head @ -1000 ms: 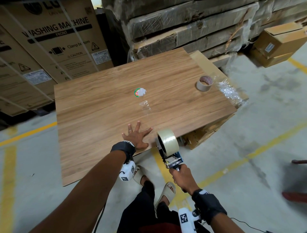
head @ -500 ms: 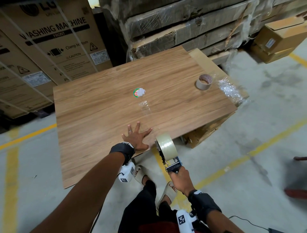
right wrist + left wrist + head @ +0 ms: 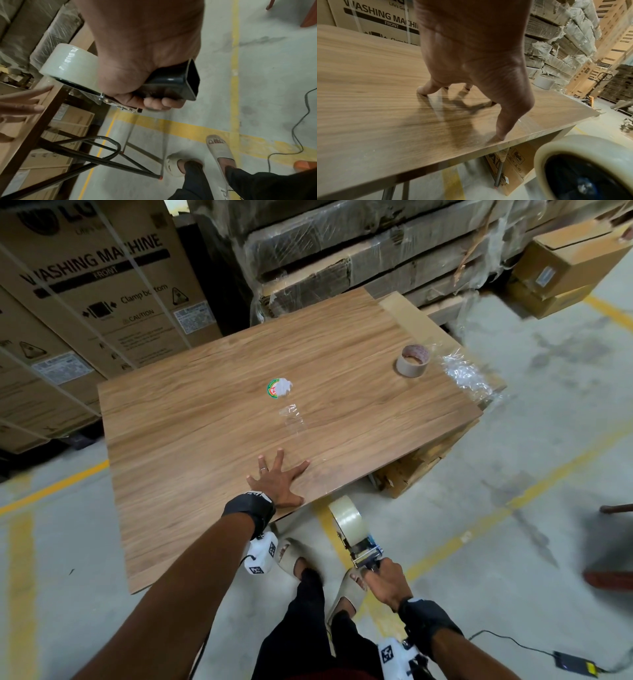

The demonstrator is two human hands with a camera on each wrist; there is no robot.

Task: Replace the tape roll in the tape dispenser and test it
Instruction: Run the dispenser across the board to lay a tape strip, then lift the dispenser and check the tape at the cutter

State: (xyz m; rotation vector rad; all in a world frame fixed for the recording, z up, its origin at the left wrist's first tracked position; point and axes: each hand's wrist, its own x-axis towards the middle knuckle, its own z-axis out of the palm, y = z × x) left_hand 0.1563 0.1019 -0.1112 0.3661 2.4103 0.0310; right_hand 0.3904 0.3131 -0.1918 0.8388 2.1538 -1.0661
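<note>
My right hand (image 3: 387, 583) grips the dark handle of the tape dispenser (image 3: 171, 83), held in the air just off the table's near edge. A full roll of clear tape (image 3: 347, 518) sits in the dispenser and shows close up in the left wrist view as the clear tape roll (image 3: 573, 148). My left hand (image 3: 279, 477) lies flat on the wooden table (image 3: 188, 440) near that edge with its fingers spread. A glossy strip, apparently clear tape, runs from under this hand toward the edge. An almost bare old tape roll (image 3: 412, 361) stands at the table's far right.
A round sticker (image 3: 279, 387) and a crumpled scrap of clear tape (image 3: 291, 414) lie mid-table. Plastic wrap (image 3: 469, 374) hangs off the right edge. Washing machine cartons (image 3: 96, 285) and wrapped stacks (image 3: 359, 251) stand behind. A cable with an adapter (image 3: 575, 660) lies on the floor near my feet.
My right hand has drawn the dispenser back toward me and lower, away from the table edge. The left hand has stayed flat on the table.
</note>
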